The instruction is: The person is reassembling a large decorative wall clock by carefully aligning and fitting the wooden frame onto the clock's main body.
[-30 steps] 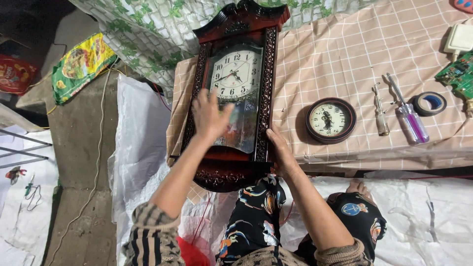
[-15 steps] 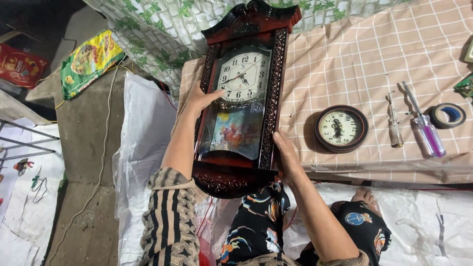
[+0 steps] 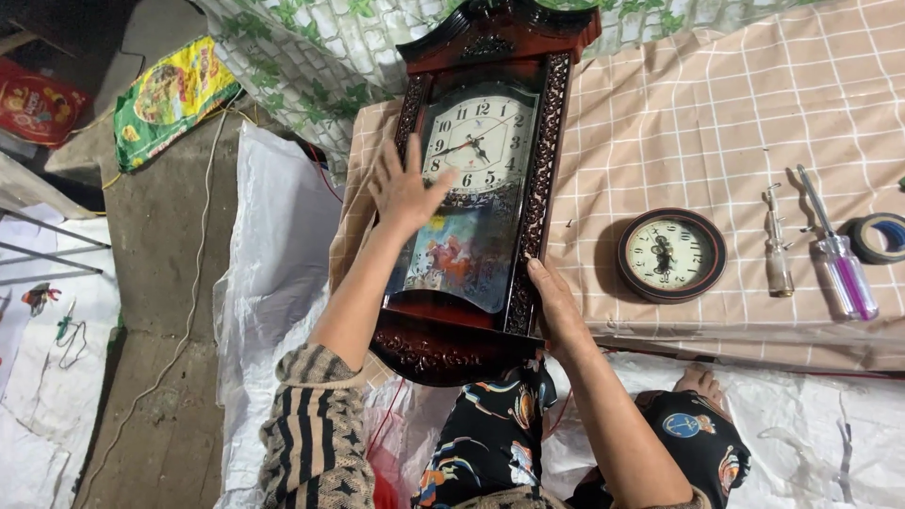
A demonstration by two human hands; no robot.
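One carved wooden wall clock (image 3: pixel 485 179) lies on the checked worktop (image 3: pixel 679 123). Left hand (image 3: pixel 407 188) rests flat, fingers spread, on its glass; right hand (image 3: pixel 554 303) grips its lower right edge. Right of the clock: one small round clock (image 3: pixel 672 254), two screwdrivers (image 3: pixel 839 250), one tape roll (image 3: pixel 879 236).

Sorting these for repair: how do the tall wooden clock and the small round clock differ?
The tall clock has a long carved dark-wood case with a picture panel under its dial; the round clock is just a dial in a dark ring. The left hand and right hand hold the tall clock; the round clock lies untouched. Both have pale dials and lie on the checked cloth.
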